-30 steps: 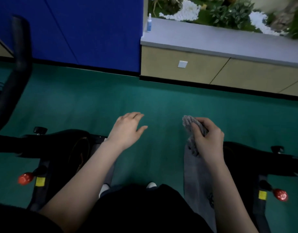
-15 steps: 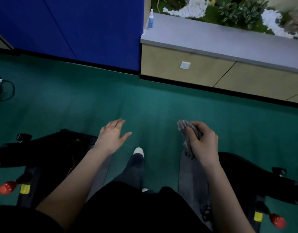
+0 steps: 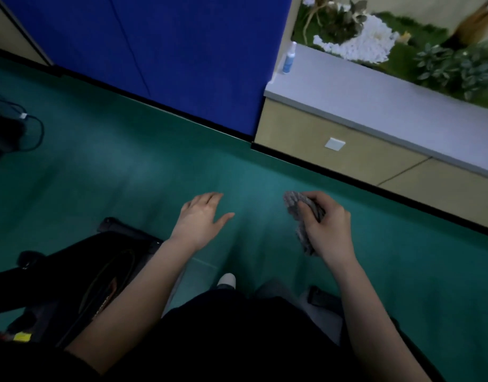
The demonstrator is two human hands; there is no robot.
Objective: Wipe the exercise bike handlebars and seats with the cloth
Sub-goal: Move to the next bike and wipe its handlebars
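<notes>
Fingers (image 3: pixel 209 198) of the left hand (image 3: pixel 201 219) are straight and a bit spread, thumb out to the side, palm down. I see that hand hover over the green floor (image 3: pixel 127 175), gripping nothing. Below and to the L of its wrist sits the black frame of an exercise bike (image 3: pixel 72 260), w/ a yellow sticker (image 3: pixel 22 336) low near the edge. Handlebars and seat I can't make out from here.

Between the two forearms a white shoe tip (image 3: pixel 227 279) pokes out on the floor.

Further R is the cloth (image 3: pixel 292 204): grey, bunched into a wad, held in the right hand (image 3: pixel 331 232). The fingers (image 3: pixel 324 198) on that side curl round the middle of the wad. One end sticks out past the fingertips toward the L hand, and the other end hangs out below the palm. The cloth is up in the air and well apart from the bike.

Up R, a grey-topped bench (image 3: pixel 389 106) w/ pale wood fronts runs along the wall. A small spray bottle (image 3: pixel 289 57) stands upright at its L end, near the blue wall panel (image 3: pixel 182 51). Behind the bench are green plants (image 3: pixel 457 67) and white pebbles (image 3: pixel 369 42).
</notes>
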